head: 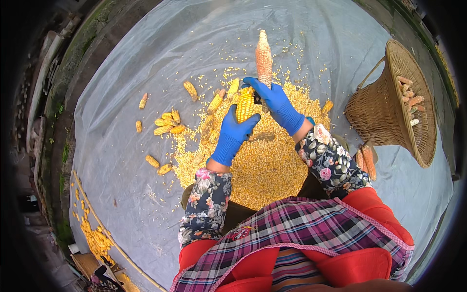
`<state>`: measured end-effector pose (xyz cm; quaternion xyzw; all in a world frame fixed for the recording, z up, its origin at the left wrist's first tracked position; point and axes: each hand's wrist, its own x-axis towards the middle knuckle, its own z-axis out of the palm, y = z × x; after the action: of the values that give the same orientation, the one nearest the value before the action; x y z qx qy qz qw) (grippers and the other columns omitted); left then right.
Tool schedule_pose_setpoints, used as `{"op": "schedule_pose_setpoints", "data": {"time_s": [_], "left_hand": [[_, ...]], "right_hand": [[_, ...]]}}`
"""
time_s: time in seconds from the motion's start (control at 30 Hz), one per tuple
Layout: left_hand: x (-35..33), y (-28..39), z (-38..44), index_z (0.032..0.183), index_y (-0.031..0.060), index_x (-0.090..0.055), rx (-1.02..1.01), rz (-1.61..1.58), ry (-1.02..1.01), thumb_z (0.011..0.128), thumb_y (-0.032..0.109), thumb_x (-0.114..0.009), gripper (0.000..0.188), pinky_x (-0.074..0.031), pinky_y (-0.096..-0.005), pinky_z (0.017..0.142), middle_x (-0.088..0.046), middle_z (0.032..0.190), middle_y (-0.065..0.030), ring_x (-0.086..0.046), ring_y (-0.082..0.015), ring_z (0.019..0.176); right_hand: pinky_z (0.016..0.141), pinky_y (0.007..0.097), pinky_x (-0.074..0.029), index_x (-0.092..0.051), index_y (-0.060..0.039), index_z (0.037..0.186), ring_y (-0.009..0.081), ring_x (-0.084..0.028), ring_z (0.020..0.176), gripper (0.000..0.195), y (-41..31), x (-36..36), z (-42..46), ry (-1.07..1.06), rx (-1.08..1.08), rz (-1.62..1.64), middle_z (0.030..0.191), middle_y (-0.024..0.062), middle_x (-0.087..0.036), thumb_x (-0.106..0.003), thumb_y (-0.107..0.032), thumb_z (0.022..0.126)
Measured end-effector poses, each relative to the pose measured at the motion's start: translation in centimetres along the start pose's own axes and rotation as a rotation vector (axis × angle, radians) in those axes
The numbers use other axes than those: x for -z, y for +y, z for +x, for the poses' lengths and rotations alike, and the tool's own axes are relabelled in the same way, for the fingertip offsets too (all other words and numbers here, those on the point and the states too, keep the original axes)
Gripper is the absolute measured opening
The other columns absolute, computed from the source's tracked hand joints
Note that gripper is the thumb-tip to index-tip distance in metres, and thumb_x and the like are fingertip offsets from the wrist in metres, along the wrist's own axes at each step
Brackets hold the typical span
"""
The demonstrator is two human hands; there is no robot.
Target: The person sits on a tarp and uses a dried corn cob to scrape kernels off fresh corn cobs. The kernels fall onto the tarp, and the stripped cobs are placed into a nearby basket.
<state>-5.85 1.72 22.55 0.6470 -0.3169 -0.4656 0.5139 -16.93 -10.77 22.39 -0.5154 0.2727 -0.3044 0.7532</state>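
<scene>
My left hand [233, 133], in a blue knitted work glove, grips the lower part of a yellow ear of corn [245, 106] standing nearly upright. My right hand [273, 100], gloved alike, is closed around the lower end of a bare reddish corn cob [263, 58] that points away from me. Its fingers reach the top of the yellow ear. Beneath both hands spreads a heap of loose corn kernels [270, 171]. Partly shelled ears [216, 101] lie at the heap's far left edge. A dark object between the hands is mostly hidden.
A wicker basket [375, 106] holding bare cobs [412, 98] lies tipped at right, with more cobs [366, 160] near it. Short ears [168, 122] are scattered left on the plastic sheet [124, 153]. Beyond a bamboo pole [109, 233] are yellow ears [95, 239] and a person [100, 281].
</scene>
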Motion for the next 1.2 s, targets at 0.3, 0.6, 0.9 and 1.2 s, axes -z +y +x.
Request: {"op": "schedule_pose_setpoints", "data": {"time_s": [0.3, 0.6, 0.9, 1.2], "left_hand": [[-1.3, 0.5, -0.1, 0.102, 0.0048, -0.056, 0.158, -0.117, -0.222, 0.086, 0.02, -0.072, 0.027, -0.039, -0.0243, 0.046, -0.059, 0.073, -0.0054, -0.052, -0.0091, 0.053], [-0.4, 1.8, 0.0, 0.1, 0.0096, -0.058, 0.125, -0.557, -0.21, 0.104, 0.046, -0.046, 0.039, -0.036, -0.0221, 0.044, -0.058, 0.075, -0.0073, -0.05, -0.0092, 0.051], [-3.2, -0.4, 1.4, 0.098, 0.0095, -0.057, 0.088, -0.492, -0.05, 0.103, 0.055, -0.038, 0.05, -0.04, -0.0276, 0.044, -0.056, 0.064, -0.007, -0.051, -0.0138, 0.049], [-2.0, 1.9, 1.0, 0.104, 0.0089, -0.056, 0.051, -0.317, 0.036, 0.099, 0.057, -0.047, 0.049, -0.037, -0.0257, 0.037, -0.06, 0.066, -0.0073, -0.052, -0.012, 0.044]], "right_hand": [[0.067, 0.0296, -0.051, -0.069, 0.0013, 0.098, 0.0119, -0.065, 0.077, 0.032, 0.2, -1.9, -0.6, 0.229, 0.188, -0.278, 0.081, 0.0059, -0.07, -0.072, -0.03, 0.089], [0.078, 0.0262, -0.05, -0.065, -0.0006, 0.123, 0.01, -0.063, 0.088, 0.033, -2.0, -0.9, -0.6, 0.019, 0.103, 0.115, 0.107, 0.0059, -0.07, -0.058, -0.022, 0.098], [0.08, 0.0261, -0.051, -0.066, -0.0014, 0.121, 0.0098, -0.064, 0.09, 0.031, 0.0, -3.2, -0.6, 0.279, 0.29, -0.087, 0.102, 0.0051, -0.071, -0.067, -0.014, 0.092], [0.084, 0.0281, -0.051, -0.063, 0.0011, 0.124, 0.0147, -0.065, 0.094, 0.034, -1.5, -1.0, 0.4, 0.067, 0.241, 0.173, 0.107, 0.0093, -0.069, -0.061, -0.018, 0.097]]}}
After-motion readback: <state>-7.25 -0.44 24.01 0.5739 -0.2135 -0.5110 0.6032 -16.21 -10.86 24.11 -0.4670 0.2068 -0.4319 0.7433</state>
